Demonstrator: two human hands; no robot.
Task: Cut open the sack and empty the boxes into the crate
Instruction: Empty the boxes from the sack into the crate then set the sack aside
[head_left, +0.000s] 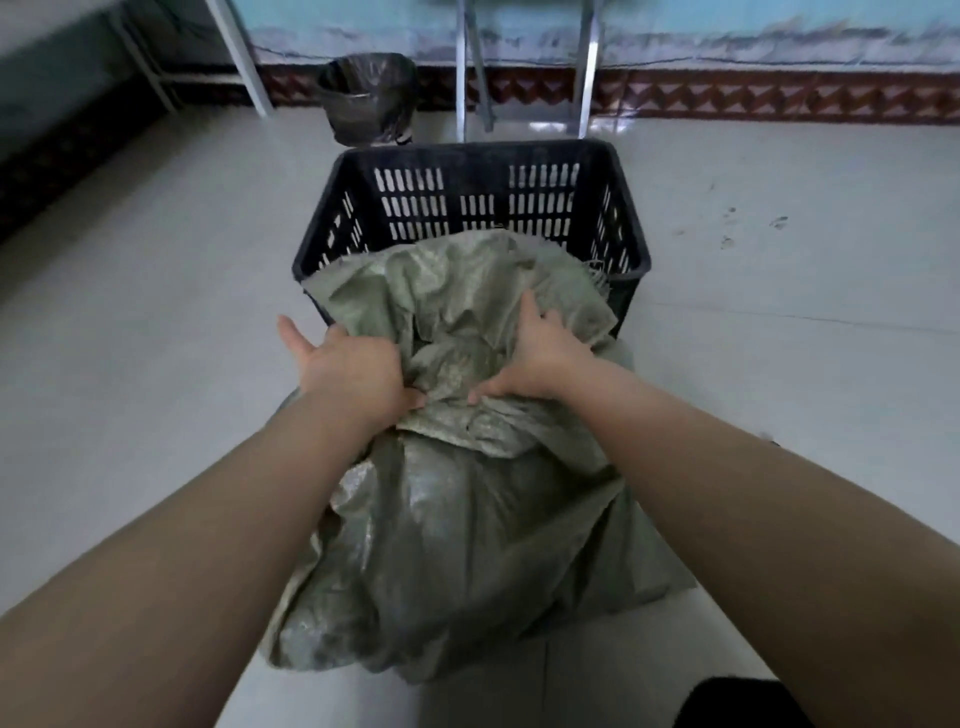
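A green woven sack (457, 519) lies on the pale tiled floor (156, 312), with its upper end draped over the near rim of a black slotted crate (467, 197) and folded down into it. The lower body of the sack bulges on the floor just in front of the crate; its contents are covered by the fabric, so no boxes can be seen.

The left hand (348, 369) rests on the left side of the sack at the crate's near edge. Its grip is partly clenched: the thumb and fingertips pinch a fold of fabric, while one finger points outward to the left, free of the sack.

The right hand (535, 353) lies on the right side of the sack, palm down. Its fingers spread over the bunched fabric and its thumb presses a fold near the centre, so the grip is grasping the sack.

Both forearms reach forward from the lower corners of the view.

Behind the crate stand the metal legs of a frame (524, 67). A bin (369, 98) lined with a dark bag sits to the left of the legs, by the wall.
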